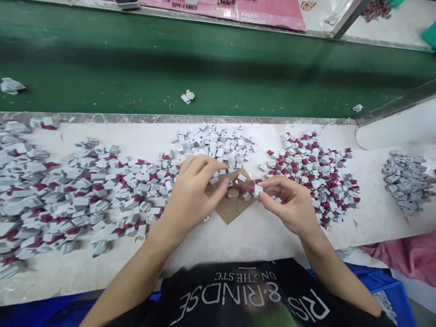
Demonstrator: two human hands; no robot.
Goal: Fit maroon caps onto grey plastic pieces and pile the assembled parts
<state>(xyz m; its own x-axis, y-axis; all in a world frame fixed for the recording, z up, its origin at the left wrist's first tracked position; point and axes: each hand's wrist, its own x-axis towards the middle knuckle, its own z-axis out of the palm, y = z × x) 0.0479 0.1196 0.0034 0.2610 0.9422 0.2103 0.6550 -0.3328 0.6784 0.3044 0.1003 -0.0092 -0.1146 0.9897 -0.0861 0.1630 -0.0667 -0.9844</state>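
Observation:
My right hand [289, 200] pinches a small white and dark red piece [258, 190] between thumb and fingertips, over the right part of a brown square board [230, 212]. On that board sits a small round metal-rimmed part [233, 193], with a few loose white pieces around it. My left hand [195, 190] is at the board's left side, thumb and index finger apart, with nothing visible between them. Just behind the board lies a heap of plain white pieces [218, 144].
White and dark red pieces [132, 181] spread over the left of the table; another such heap [316, 172] is at right. Grey pieces [407, 181] lie far right, near a white cylinder [395, 127]. A green belt [119, 77] runs behind. A blue crate [391, 290] stands lower right.

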